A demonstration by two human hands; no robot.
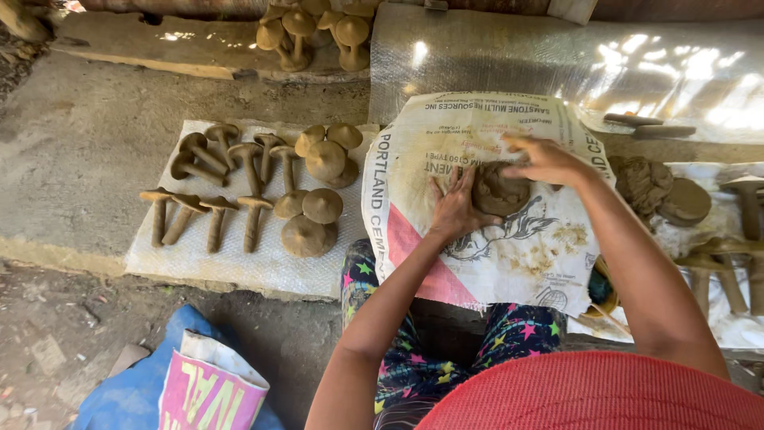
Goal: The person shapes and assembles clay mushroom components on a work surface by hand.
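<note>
The lump of wet clay [500, 189] lies on the printed cement sack [477, 231] spread across my lap, near the sack's middle. My left hand [455, 209] presses flat against the lump's left side, fingers spread, palm on the sack: an open grip, holding nothing, only bracing. My right hand [543, 159] comes over the top right of the lump, fingers loosely curled and touching its edge; I cannot tell whether that grip has pinched any clay or merely rests on it.

To my left, a white woven mat [239, 263] on the concrete floor carries rows of clay mushroom shapes [263, 195], some lying on their stems, some caps stacked together. More stand on a plank [199, 48] further off. To my right lie another clay mass [645, 183] and a few finished pieces [732, 255].

I judge the sack could slide on my knees if I push unevenly, carrying the lump off. Pressing too hard on one side might crack or flatten it lopsided.
</note>
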